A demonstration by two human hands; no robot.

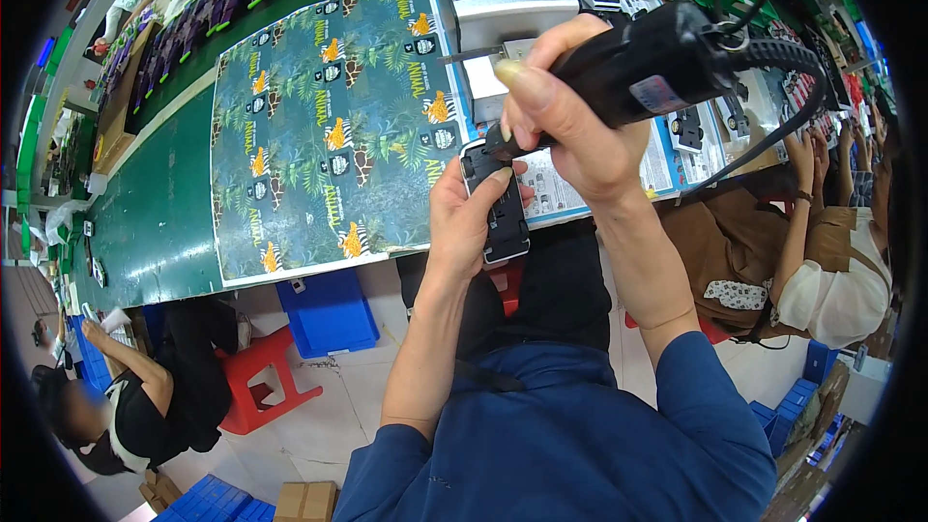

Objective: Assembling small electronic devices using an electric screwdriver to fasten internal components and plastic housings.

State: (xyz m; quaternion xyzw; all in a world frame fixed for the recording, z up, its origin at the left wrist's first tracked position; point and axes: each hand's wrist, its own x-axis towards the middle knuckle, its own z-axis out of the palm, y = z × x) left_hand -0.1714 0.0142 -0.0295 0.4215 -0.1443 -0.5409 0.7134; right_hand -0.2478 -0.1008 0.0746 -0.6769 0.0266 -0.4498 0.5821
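Note:
A black electric screwdriver [667, 68] is in my right hand [594, 130], its fingers wrapped round the body. The driver slants down to the left, and its tip end meets the upper part of a small black casing with a pale rim [507, 222]. My left hand [459, 217] grips that casing just past the table's near edge, thumb across its face. Whether a screw sits under the tip is hidden by my fingers and the tool.
A printed animal-pattern sheet [387, 164] covers the green table [164, 203] to the left. Behind my hands stands a silver box-like machine [512, 14]. Similar black casings [686, 130] lie to the right. A black cord [773, 140] loops rightward. People sit at both sides, near a red stool [275, 382].

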